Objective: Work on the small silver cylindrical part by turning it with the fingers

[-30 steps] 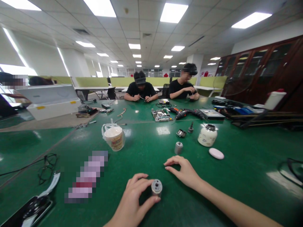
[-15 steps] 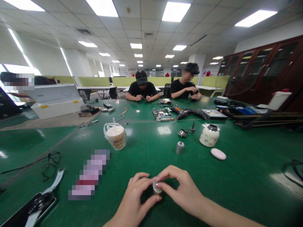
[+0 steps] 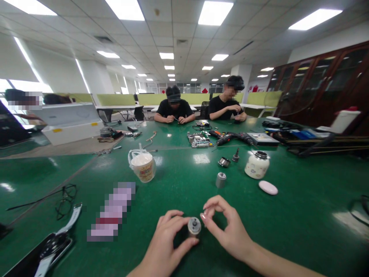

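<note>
A small silver cylindrical motor (image 3: 194, 227) stands on the green table, its round end with a dark centre facing up. My left hand (image 3: 168, 238) grips its side between thumb and index finger. Just right of it, apart from the motor, my right hand (image 3: 227, 227) is curled with thumb and index fingertips close together. Whatever sits in that pinch, if anything, is too small to make out. Beyond my hands stands another silver motor (image 3: 221, 179), with an open metal housing (image 3: 224, 162) and a dark shafted part (image 3: 235, 155) behind it.
At right stand a cream jar (image 3: 257, 165) and a pink oval object (image 3: 268, 187). A bagged paper cup (image 3: 143, 166), eyeglasses (image 3: 65, 200) and a wristwatch (image 3: 56, 244) lie leftward. Farther back are a circuit board (image 3: 200, 139), power drills (image 3: 230, 137) and two seated people.
My right hand has drawn back to the right, off the motor's top, which now shows. My left hand keeps its grip, and the motor looks more upright.
</note>
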Available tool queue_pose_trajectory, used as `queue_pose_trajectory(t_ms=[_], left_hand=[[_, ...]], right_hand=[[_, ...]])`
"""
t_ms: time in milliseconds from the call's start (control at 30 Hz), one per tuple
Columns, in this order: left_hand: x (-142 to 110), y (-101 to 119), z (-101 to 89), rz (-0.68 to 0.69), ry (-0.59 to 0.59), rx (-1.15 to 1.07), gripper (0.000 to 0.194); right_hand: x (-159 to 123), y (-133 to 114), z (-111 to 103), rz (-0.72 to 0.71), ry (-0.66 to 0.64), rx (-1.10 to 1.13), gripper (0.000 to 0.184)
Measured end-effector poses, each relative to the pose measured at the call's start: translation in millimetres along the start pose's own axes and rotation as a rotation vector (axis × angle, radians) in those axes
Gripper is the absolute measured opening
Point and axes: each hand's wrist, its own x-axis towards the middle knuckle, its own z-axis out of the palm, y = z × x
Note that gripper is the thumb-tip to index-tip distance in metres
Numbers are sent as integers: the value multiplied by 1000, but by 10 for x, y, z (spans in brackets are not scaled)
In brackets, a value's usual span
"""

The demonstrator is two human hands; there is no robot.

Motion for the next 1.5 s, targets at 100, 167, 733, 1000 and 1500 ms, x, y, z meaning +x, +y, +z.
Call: queue_pose_trajectory(t_ms=[100, 167, 733, 1000, 1500], left_hand=[[-38, -4, -21, 32, 47, -19, 40], [-62, 7, -60, 79, 104, -42, 55], [136, 151, -89, -4, 255, -119, 15], [211, -257, -328, -41, 386, 69, 14], [164, -447, -300, -124, 221, 167, 10]], right_hand=[[-54, 39, -12, -5, -101, 39, 28], [-85, 64, 3, 6, -224, 58, 45], [-142, 151, 150, 55, -323, -20, 41], [-126, 75, 109, 109, -349, -42, 38], [-129, 99, 114, 103, -345, -42, 38]])
